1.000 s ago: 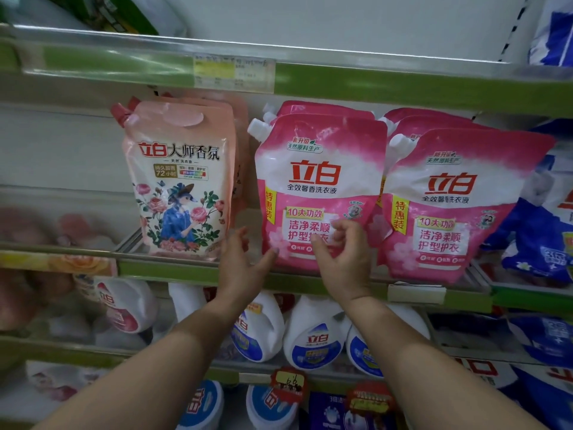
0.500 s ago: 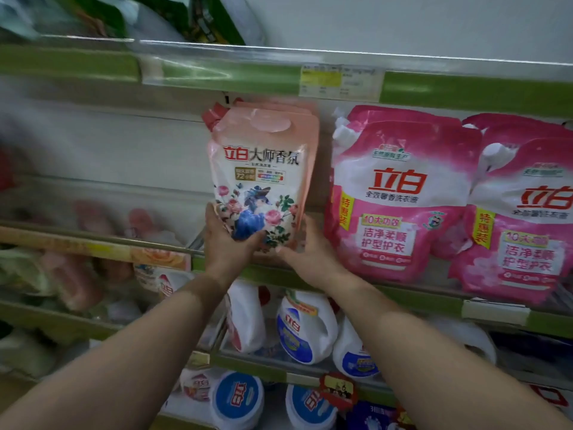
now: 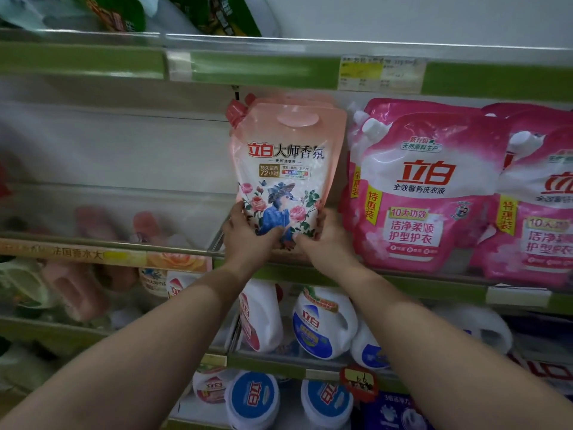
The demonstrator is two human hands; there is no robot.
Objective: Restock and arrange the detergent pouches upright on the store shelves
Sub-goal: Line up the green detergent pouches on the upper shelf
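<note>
A peach detergent pouch (image 3: 286,162) with a red spout and a floral print stands upright on the middle shelf (image 3: 387,282). More peach pouches stand right behind it. My left hand (image 3: 248,235) grips its lower left corner and my right hand (image 3: 324,242) grips its lower right corner, thumbs on the front. To its right stand pink-and-white pouches (image 3: 424,187), and another row of them (image 3: 539,200) is at the frame's right edge, all leaning slightly forward.
A green-edged shelf (image 3: 248,69) with a price label (image 3: 381,72) runs just above the pouches. Left of the peach pouch the middle shelf has a clear front guard (image 3: 108,212). White detergent jugs (image 3: 322,324) fill the lower shelves.
Both hands left the pink-and-white pouch and moved left to the peach pouch, which they now grip at its bottom corners. The camera view has swung left with them.
</note>
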